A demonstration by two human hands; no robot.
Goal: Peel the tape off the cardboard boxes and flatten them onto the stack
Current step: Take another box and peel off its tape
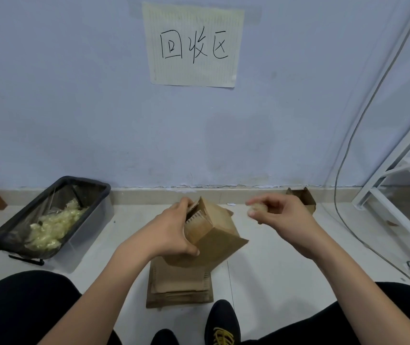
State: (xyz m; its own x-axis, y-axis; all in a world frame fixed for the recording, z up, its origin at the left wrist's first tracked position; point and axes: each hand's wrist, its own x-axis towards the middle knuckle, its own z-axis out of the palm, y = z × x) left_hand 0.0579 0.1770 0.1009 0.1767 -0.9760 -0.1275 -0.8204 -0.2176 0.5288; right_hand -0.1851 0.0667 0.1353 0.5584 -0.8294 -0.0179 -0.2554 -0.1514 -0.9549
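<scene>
- Head view only: left hand (174,232) grips the cardboard box (213,235) by its open flap end, thumb low on the near side, box tilted and held above the stack (179,285) of flattened cardboard on the floor.
- Right hand (281,215) pinches a wad of tape (256,207) at its fingertips, just right of the box and apart from it.
- Bin (49,217) with discarded tape sits well left on the floor, nearer the left hand; the wad has to cross over the box to reach it.
- Likely step: drop the tape, then flatten the box.
- Another box (301,197) stands by the wall behind the right hand.
</scene>
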